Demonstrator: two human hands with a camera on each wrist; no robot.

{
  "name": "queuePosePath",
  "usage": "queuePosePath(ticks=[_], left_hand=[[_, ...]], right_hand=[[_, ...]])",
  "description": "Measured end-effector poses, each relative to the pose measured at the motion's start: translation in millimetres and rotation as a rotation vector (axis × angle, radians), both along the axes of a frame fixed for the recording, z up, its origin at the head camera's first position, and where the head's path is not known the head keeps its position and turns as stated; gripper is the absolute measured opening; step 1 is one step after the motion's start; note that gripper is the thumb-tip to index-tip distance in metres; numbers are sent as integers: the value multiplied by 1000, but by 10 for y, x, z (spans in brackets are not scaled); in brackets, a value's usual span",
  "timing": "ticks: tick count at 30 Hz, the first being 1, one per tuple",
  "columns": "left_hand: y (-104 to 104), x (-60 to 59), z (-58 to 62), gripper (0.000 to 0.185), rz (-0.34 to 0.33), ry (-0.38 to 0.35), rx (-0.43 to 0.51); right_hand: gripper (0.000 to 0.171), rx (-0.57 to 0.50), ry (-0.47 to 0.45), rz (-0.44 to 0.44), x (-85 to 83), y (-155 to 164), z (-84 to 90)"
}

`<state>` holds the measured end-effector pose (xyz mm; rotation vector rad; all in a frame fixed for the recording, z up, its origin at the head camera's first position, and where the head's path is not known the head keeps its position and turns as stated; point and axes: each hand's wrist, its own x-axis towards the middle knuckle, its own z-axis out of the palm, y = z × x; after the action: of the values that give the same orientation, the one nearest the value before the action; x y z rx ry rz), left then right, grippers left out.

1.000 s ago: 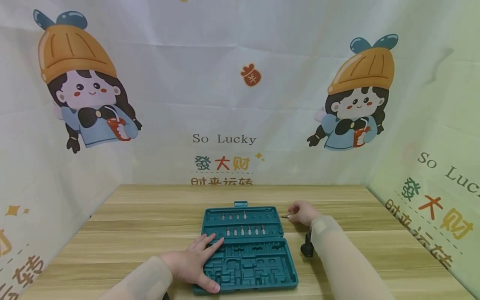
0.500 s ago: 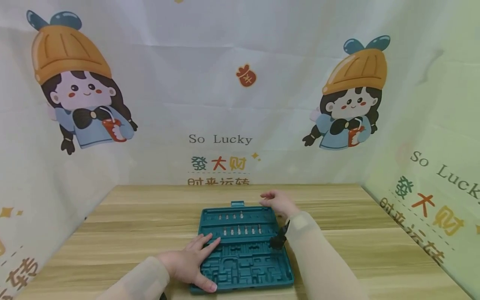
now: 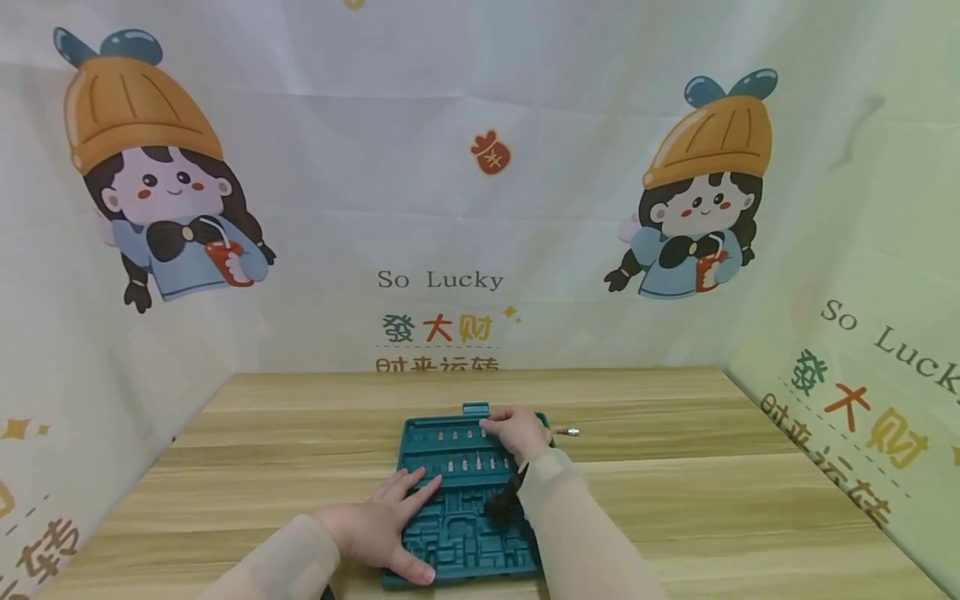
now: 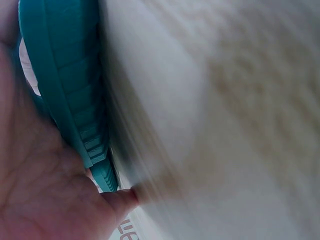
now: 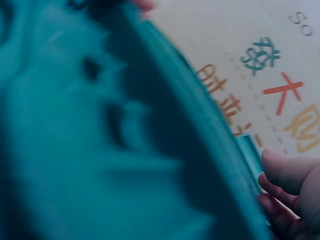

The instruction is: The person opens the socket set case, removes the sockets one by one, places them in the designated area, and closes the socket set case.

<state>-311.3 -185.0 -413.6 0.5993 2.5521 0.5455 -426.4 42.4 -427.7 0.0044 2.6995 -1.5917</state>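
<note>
A teal bit case (image 3: 459, 550) lies unfolded on the table, its far half holding two rows of small metal screwdriver bits (image 3: 454, 435). My left hand (image 3: 375, 521) rests with spread fingers on the near left corner; the left wrist view shows its palm against the case's ribbed edge (image 4: 70, 90). Over the upper row is my right hand (image 3: 517, 432), fingertips at the rightmost visible bit (image 3: 483, 432). In the right wrist view, thumb and fingers are bent with a gap between them, and no bit shows there. Part of the lower row is hidden behind this hand.
One loose metal bit (image 3: 567, 432) lies on the wooden table (image 3: 675, 492) just right of the case. A latch (image 3: 476, 408) sticks out from the far edge. Behind the table hangs a printed cloth (image 3: 442, 208).
My right hand has gone left from beside the case to above the upper bit row. It has let go of the loose bit, which stays on the table. My left hand stays put.
</note>
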Motion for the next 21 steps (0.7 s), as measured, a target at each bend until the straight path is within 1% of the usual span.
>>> queuePosePath(ticks=[2, 4, 5, 9, 13, 15, 19, 21], left_hand=[[0, 1, -2, 111, -3, 1, -2], [-2, -7, -17, 111, 0, -1, -5], [-1, -6, -14, 111, 3, -4, -9], [-1, -14, -23, 111, 1, -2, -20], [14, -3, -4, 111, 3, -3, -26], [14, -1, 2, 110, 6, -2, -18], [-22, -30, -40, 110, 1, 1, 15], [-27, -39, -50, 111, 1, 2, 21]], right_hand=[[18, 97, 0, -25, 26, -21, -17], [18, 157, -5, -41, 39, -38, -27], [18, 171, -16, -49, 46, -45, -28], [19, 200, -39, -60, 51, -58, -24], [20, 218, -58, -63, 41, -57, -13], [20, 228, -66, -61, 37, -56, 1], [22, 244, -86, -42, 34, -59, 33], [25, 242, -105, -46, 32, -65, 50]])
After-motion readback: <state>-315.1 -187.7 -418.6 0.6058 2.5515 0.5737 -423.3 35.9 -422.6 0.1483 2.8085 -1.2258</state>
